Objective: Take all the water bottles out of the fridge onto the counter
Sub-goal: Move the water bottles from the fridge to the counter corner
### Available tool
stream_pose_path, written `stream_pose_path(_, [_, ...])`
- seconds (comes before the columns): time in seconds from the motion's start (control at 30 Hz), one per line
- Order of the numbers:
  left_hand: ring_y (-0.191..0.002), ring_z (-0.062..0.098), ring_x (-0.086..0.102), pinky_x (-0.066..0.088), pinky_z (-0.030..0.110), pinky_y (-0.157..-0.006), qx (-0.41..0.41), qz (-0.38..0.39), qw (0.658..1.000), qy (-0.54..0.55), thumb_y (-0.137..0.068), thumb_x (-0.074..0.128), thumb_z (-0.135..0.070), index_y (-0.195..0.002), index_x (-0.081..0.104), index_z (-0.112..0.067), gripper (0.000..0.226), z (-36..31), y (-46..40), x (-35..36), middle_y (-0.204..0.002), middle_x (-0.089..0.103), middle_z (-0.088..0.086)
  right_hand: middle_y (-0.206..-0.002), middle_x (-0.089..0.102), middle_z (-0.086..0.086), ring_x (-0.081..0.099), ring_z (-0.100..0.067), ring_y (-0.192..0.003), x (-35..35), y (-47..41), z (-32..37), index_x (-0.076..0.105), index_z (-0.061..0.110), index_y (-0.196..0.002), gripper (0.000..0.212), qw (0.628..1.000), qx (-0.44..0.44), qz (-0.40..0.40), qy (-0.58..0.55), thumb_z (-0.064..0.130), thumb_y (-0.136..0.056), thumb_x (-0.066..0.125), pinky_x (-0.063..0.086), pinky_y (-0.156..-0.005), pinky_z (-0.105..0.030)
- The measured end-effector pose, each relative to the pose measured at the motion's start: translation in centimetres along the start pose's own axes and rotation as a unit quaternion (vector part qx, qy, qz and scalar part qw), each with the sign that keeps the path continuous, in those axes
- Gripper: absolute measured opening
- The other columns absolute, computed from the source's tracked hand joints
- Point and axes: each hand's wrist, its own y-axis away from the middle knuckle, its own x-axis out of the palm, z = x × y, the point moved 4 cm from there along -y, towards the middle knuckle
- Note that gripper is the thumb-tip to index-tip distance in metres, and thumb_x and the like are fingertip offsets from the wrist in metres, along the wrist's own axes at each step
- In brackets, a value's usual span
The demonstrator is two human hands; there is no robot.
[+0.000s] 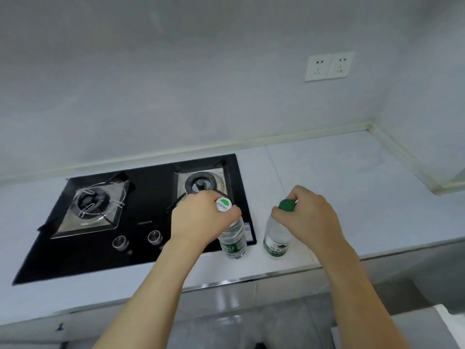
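Two clear water bottles stand upright on the white counter [339, 187], just right of the black hob. The left bottle [232, 239] has a white cap with a green mark and a green label. My left hand [201, 220] grips it around the neck. The right bottle [276, 239] carries a dark green cap and a green-and-white label. My right hand [309, 215] holds it by the neck, fingers curled under the cap. Both bottle bases touch the counter near its front edge. The fridge is out of view.
A black two-burner gas hob [141, 217] with two knobs fills the counter's left part. A double wall socket [328, 66] sits on the back wall. The counter meets a side wall at the right. The counter's metal front edge [226, 282] runs below the bottles.
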Motion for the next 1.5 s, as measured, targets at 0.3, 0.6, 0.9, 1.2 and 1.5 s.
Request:
stream_pose_path(0.3, [-0.049,0.015,0.041,0.028,0.023,-0.047,-0.095,-0.073,0.993,0.014,-0.069,0.064,-0.048,-0.056,0.038,-0.017,0.042,12.4,3.0,-7.4,-0.05,0.043,-0.004,-0.073,0.059,0.006,0.055,-0.015,-0.069,8.4,1.9,11.9,0.05,0.022,-0.075,0.021,0.992,-0.104,0.072,0.01,0.035,-0.073,0.066,0.04,-0.056,-0.029])
stream_pose_path(0.6, [-0.052,0.012,0.052,0.032,0.022,-0.049,-0.176,-0.127,0.976,0.018,-0.067,0.061,-0.048,-0.057,0.049,-0.018,0.035,27.4,8.4,-15.6,-0.052,0.053,-0.005,-0.072,0.055,0.005,0.05,-0.011,-0.064,17.3,7.8,25.5,0.047,0.021,-0.073,0.026,0.969,-0.21,0.123,0.052,0.04,-0.077,0.064,0.034,-0.051,-0.027])
stream_pose_path(0.9, [-0.049,0.017,0.042,0.027,0.024,-0.046,-0.225,-0.175,0.958,0.02,-0.071,0.066,-0.047,-0.055,0.04,-0.017,0.043,39.3,13.9,-21.7,-0.05,0.043,-0.003,-0.076,0.061,0.002,0.058,-0.018,-0.07,25.4,13.5,35.9,0.054,0.016,-0.078,0.024,0.95,-0.262,0.167,0.021,0.037,-0.075,0.066,0.043,-0.056,-0.032])
stream_pose_path(1.2, [-0.05,0.019,0.037,0.03,0.026,-0.047,-0.293,-0.222,0.93,0.023,-0.069,0.064,-0.047,-0.058,0.038,-0.014,0.044,48.1,17.2,-24.5,-0.051,0.043,0.0,-0.075,0.06,0.004,0.053,-0.01,-0.066,31.5,16.5,43.5,0.055,0.02,-0.079,0.021,0.922,-0.33,0.2,0.037,0.038,-0.079,0.066,0.037,-0.052,-0.025])
stream_pose_path(1.5, [-0.051,0.019,0.031,0.026,0.026,-0.048,-0.332,-0.187,0.924,0.032,-0.07,0.062,-0.048,-0.059,0.034,-0.016,0.043,56.7,14.5,-23.7,-0.053,0.036,0.0,-0.074,0.058,0.007,0.055,-0.016,-0.073,39.9,14.3,49.5,0.055,0.018,-0.078,0.024,0.912,-0.331,0.236,0.049,0.039,-0.075,0.067,0.043,-0.061,-0.032])
